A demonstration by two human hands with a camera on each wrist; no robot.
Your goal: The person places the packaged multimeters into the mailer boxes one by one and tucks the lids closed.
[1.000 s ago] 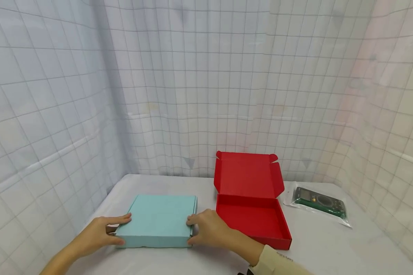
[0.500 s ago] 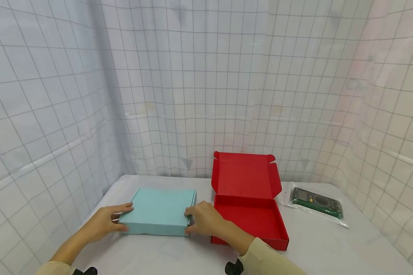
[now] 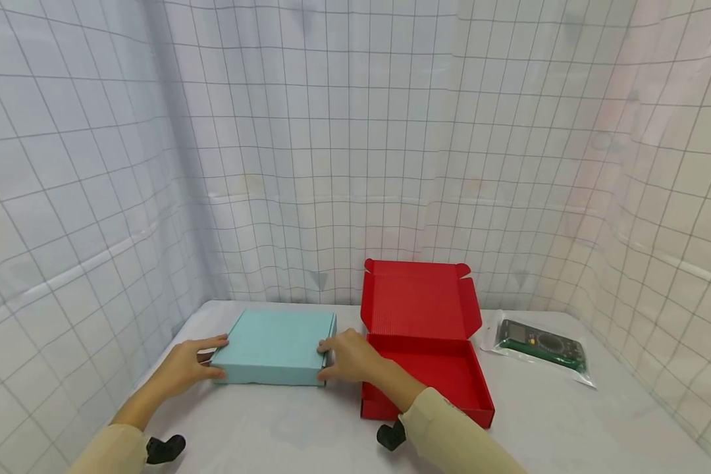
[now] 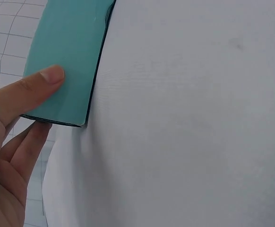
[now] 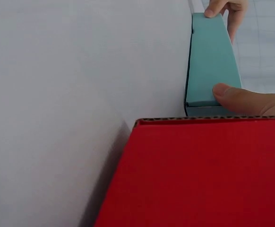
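A closed turquoise cardboard box (image 3: pixel 278 336) lies flat at the left of the white table, held by both hands at its sides. My left hand (image 3: pixel 185 363) grips the near left corner; in the left wrist view its thumb (image 4: pixel 33 92) presses the front wall (image 4: pixel 71 52), with other fingers at the box's end. My right hand (image 3: pixel 352 357) grips the near right corner, and the right wrist view shows its thumb (image 5: pixel 244 99) on the front wall. Its other fingers are hidden there behind an open red cardboard box (image 3: pixel 444 375), which stands just right of that hand.
The red box's lid (image 3: pixel 417 296) leans back upright with its side flaps spread. A green and black multimeter (image 3: pixel 545 342) in a clear plastic bag lies at the far right. Checked white curtains (image 3: pixel 332 164) enclose the table (image 3: pixel 284 428) at the back and sides.
Both hands have moved the turquoise box away from the person, toward the back of the table, keeping their grip on its sides. The red box and the multimeter have stayed put.
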